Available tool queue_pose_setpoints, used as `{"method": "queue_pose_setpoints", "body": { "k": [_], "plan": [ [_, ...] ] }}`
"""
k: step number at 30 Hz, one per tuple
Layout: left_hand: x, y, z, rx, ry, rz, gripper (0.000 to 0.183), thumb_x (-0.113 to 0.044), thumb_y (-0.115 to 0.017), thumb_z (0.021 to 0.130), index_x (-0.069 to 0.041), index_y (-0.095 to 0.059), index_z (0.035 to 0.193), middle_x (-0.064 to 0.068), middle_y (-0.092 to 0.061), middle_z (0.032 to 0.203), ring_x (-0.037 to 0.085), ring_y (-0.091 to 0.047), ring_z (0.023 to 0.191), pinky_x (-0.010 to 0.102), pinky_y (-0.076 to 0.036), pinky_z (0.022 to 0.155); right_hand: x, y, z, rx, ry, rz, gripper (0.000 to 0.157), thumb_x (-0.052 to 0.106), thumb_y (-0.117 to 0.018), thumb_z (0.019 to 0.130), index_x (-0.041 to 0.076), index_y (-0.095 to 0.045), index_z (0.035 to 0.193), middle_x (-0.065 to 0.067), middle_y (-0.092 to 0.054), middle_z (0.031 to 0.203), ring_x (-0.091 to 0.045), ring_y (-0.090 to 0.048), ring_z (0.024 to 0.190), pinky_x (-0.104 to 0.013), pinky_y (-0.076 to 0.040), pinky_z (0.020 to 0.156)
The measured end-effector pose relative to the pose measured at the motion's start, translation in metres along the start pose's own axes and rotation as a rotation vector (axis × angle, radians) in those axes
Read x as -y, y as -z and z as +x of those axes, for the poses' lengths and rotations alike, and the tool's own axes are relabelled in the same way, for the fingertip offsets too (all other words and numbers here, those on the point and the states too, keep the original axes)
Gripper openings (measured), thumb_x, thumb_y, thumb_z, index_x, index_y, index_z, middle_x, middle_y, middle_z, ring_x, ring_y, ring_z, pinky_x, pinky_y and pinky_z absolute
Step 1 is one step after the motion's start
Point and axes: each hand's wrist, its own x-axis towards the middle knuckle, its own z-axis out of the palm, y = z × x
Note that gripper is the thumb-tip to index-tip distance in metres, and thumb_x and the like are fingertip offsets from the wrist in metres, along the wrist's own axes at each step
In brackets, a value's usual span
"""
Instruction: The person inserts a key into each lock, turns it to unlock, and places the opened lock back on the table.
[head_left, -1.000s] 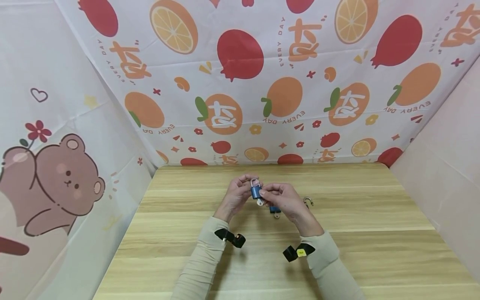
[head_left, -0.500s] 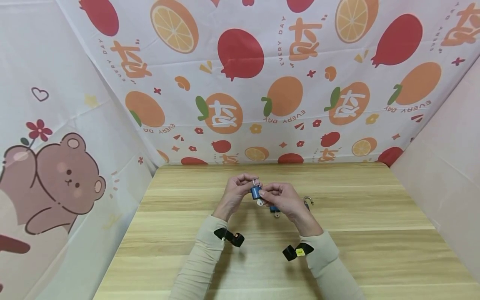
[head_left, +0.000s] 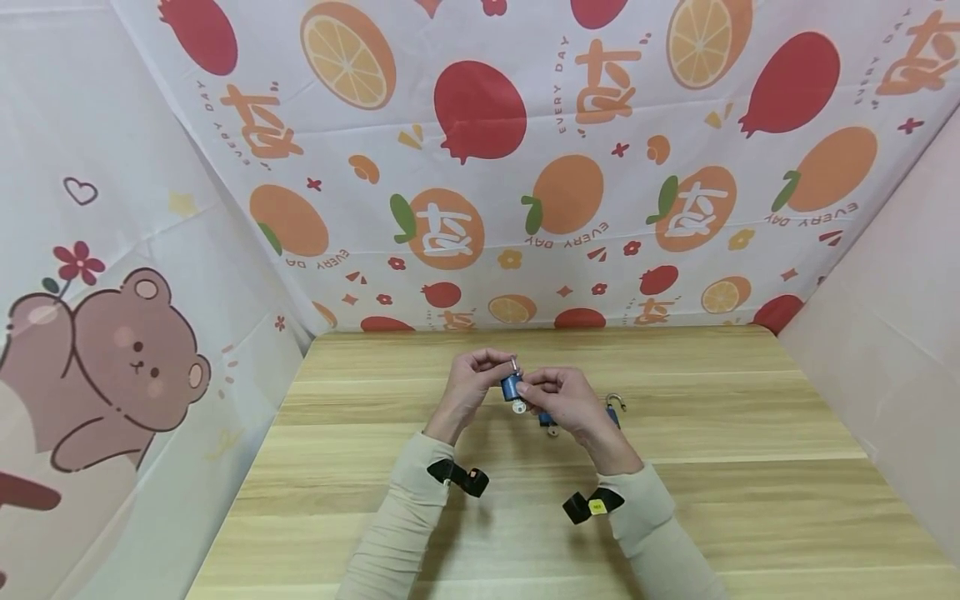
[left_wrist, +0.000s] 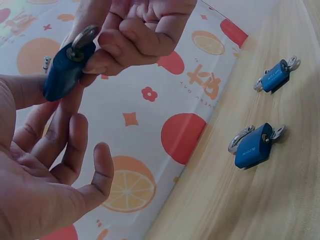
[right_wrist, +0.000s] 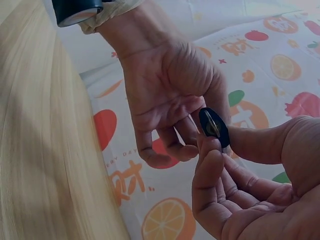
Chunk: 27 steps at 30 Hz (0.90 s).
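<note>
A small blue padlock [head_left: 511, 386] is held up above the table between both hands, a key [head_left: 519, 407] sticking out of its lower end. My left hand [head_left: 468, 387] holds its left side with thumb and fingers near the metal shackle [head_left: 515, 364], which appears edge-on. From the right, my right hand [head_left: 566, 402] pinches the padlock's body between thumb and index finger. In the left wrist view, two more blue padlocks lie on the table: a nearer one [left_wrist: 254, 146] and a farther one [left_wrist: 276, 76], each with a key in it.
The wooden table [head_left: 337, 500] ends at a fruit-printed cloth [head_left: 487, 250] behind the hands. A bear-printed cloth [head_left: 135, 358] hangs along the left side, and a plain pale cloth [head_left: 892, 317] along the right.
The held padlock's shackle has turned from a full loop facing the head camera to edge-on, with the left fingers moving by it. The right hand keeps its pinch. Padlocks on the table stay put.
</note>
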Motion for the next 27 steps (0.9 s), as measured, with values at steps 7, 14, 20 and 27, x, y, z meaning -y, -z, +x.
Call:
{"method": "queue_pose_setpoints", "body": {
  "k": [7,14,20,27],
  "plan": [
    [-0.002,0.000,-0.002,-0.050,0.011,0.011,0.007,-0.001,-0.072,0.090,-0.002,-0.074,0.096,-0.008,-0.077,0.084,0.006,-0.072,0.078,0.026,-0.059,0.073,-0.001,-0.005,0.002,-0.028,-0.005,-0.026,0.021,0.014,-0.068,0.097,-0.003,-0.072,0.110,-0.011,-0.075,0.089,-0.021,-0.068,0.078,-0.026,-0.056,0.069],
    [-0.006,0.000,-0.004,-0.085,0.010,0.041,0.017,-0.004,-0.075,0.088,0.006,-0.072,0.102,-0.001,-0.079,0.094,0.007,-0.072,0.081,0.026,-0.059,0.072,0.001,-0.009,0.003,-0.049,-0.001,-0.048,0.022,0.015,-0.068,0.097,-0.002,-0.073,0.110,-0.011,-0.075,0.090,-0.016,-0.067,0.075,-0.025,-0.056,0.069],
    [-0.006,-0.001,-0.003,-0.109,0.014,0.083,0.022,-0.008,-0.077,0.088,0.006,-0.073,0.104,0.006,-0.079,0.098,0.007,-0.071,0.079,0.025,-0.058,0.073,-0.001,-0.012,0.004,-0.077,0.008,-0.036,0.022,0.015,-0.069,0.097,-0.001,-0.074,0.110,-0.012,-0.076,0.089,-0.016,-0.067,0.074,-0.025,-0.056,0.068],
    [-0.005,-0.002,-0.002,-0.142,0.014,0.113,0.022,-0.007,-0.078,0.087,0.006,-0.074,0.103,0.007,-0.079,0.096,0.005,-0.069,0.079,0.020,-0.056,0.070,-0.006,-0.017,0.007,-0.109,0.029,-0.027,0.024,0.014,-0.071,0.095,-0.003,-0.074,0.111,-0.017,-0.077,0.091,-0.013,-0.068,0.072,-0.024,-0.056,0.068]
  ]
}}
